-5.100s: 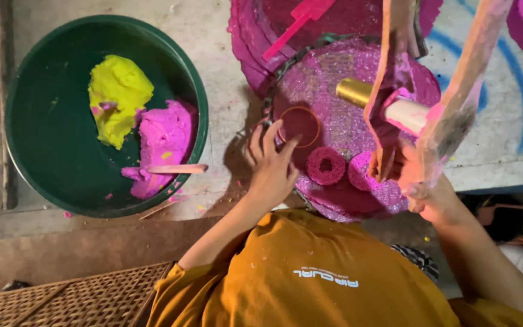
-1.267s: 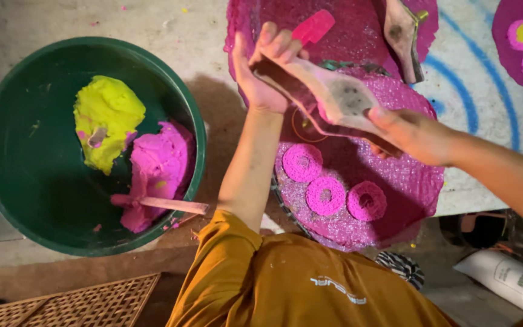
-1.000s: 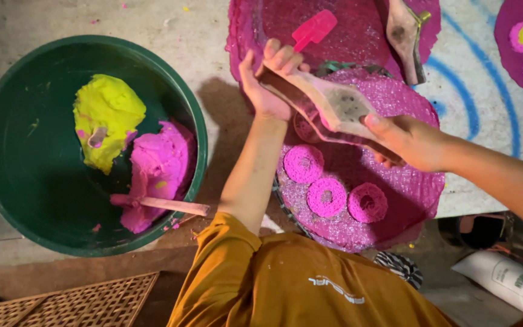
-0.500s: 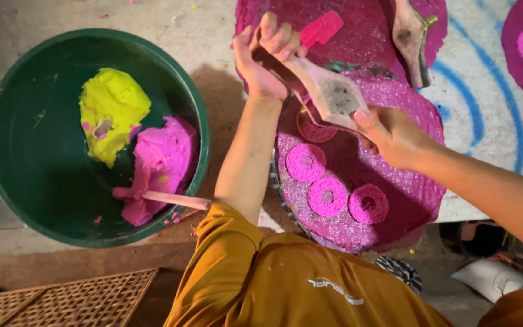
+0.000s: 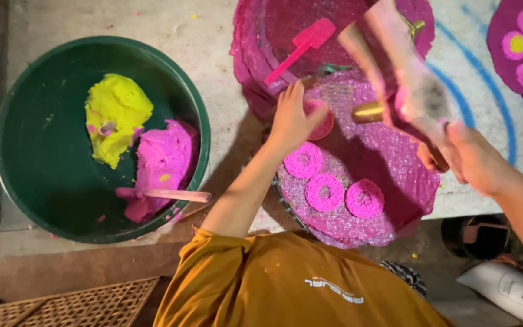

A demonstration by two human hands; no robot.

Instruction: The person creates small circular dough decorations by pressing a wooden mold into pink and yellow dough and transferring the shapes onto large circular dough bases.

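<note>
Left hand [image 5: 292,118] is laid fingers-together on a pink ring mould [image 5: 319,120]. Wooden press [image 5: 407,91] is gripped in the closed right hand [image 5: 473,160], raised right of the mould.

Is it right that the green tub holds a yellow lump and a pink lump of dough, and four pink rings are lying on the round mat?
Not quite. The head view shows three pink rings on the round mat, not four. The green tub does hold a yellow lump and a pink lump.
</note>
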